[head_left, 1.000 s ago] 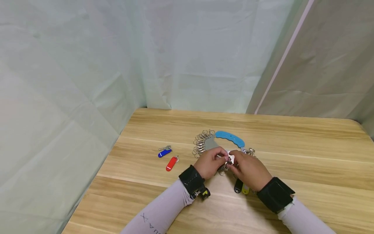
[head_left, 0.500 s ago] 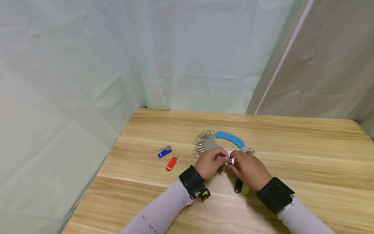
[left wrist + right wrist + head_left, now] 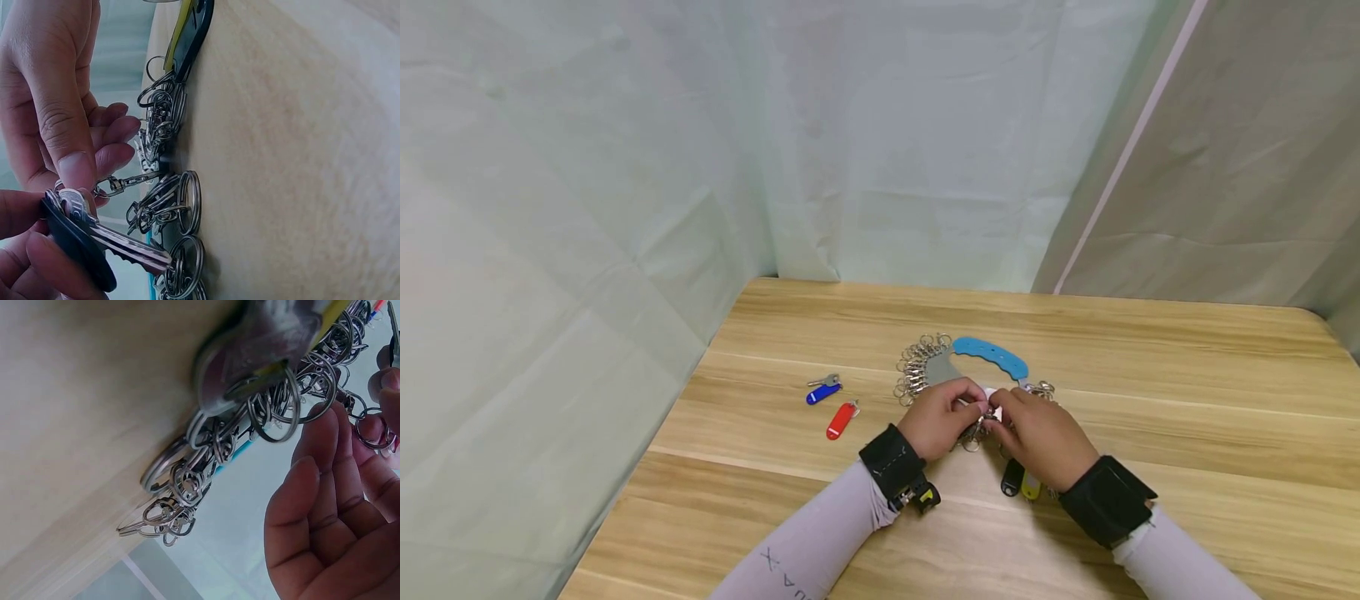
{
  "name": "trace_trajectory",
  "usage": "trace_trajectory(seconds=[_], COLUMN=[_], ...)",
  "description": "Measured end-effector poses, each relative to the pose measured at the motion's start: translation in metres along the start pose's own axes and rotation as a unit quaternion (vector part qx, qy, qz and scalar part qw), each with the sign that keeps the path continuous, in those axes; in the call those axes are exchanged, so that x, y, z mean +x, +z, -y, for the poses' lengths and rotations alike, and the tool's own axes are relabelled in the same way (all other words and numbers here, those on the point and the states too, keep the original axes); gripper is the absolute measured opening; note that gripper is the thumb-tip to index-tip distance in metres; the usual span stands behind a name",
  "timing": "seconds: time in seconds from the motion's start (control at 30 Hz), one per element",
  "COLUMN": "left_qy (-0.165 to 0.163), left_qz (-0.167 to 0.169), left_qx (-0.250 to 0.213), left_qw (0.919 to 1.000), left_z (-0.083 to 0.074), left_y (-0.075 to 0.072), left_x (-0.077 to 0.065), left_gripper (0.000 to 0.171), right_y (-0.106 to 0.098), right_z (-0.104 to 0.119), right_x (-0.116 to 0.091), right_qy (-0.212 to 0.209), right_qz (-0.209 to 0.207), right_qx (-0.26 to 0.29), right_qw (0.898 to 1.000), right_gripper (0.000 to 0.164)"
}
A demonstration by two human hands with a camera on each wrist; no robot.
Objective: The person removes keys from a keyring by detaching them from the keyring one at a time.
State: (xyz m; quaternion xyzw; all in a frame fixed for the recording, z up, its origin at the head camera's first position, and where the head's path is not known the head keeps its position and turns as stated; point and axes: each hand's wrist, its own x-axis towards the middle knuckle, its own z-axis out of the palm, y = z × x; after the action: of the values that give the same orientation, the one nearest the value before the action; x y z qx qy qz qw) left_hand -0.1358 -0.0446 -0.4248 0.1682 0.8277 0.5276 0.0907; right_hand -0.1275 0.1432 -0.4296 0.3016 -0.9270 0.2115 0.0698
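Both hands meet at the front of a key holder with a blue grip (image 3: 991, 354), a grey plate (image 3: 940, 369) and several metal clips with split rings (image 3: 913, 367). My left hand (image 3: 936, 423) pinches a dark key tag (image 3: 78, 247) with a silver key (image 3: 128, 242), whose blade points toward the holder's rings in the left wrist view. Opposite it, my right hand (image 3: 1048, 437) pinches a split ring (image 3: 375, 432) on one of the clips, thumb against the key's head. Fingers partly hide where key and ring meet.
Beside the right hand lie a black key tag (image 3: 1012, 477) and a yellow key tag (image 3: 1031, 485). Farther left on the wooden table (image 3: 737, 500) are a blue key tag (image 3: 823, 393) with a key and a red key tag (image 3: 841, 420). Pale curtains (image 3: 925, 167) hang behind.
Both hands stay almost in place, with only slight finger movement at the ring. The key holder and the loose tags look unmoved.
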Motion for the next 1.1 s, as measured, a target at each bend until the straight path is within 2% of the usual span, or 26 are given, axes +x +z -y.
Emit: trace_trajectory(seconds=[0.77,1.1], left_qy=[-0.001,-0.001], left_qz=[-0.006,-0.005], left_qx=[0.0,0.002], left_qw=[1.0,1.0], left_z=[-0.0004,-0.0007], left_y=[0.0009,0.0008], left_x=[-0.0002,-0.0001], left_gripper=[0.004,0.004], right_y=[0.0009,0.0014], right_z=[0.0012,0.0007], right_x=[0.0006,0.0011], right_qy=[-0.006,0.002], right_qz=[-0.003,0.001], right_qx=[-0.026,-0.024], right_qw=[1.0,1.0], right_gripper=[0.017,0.021])
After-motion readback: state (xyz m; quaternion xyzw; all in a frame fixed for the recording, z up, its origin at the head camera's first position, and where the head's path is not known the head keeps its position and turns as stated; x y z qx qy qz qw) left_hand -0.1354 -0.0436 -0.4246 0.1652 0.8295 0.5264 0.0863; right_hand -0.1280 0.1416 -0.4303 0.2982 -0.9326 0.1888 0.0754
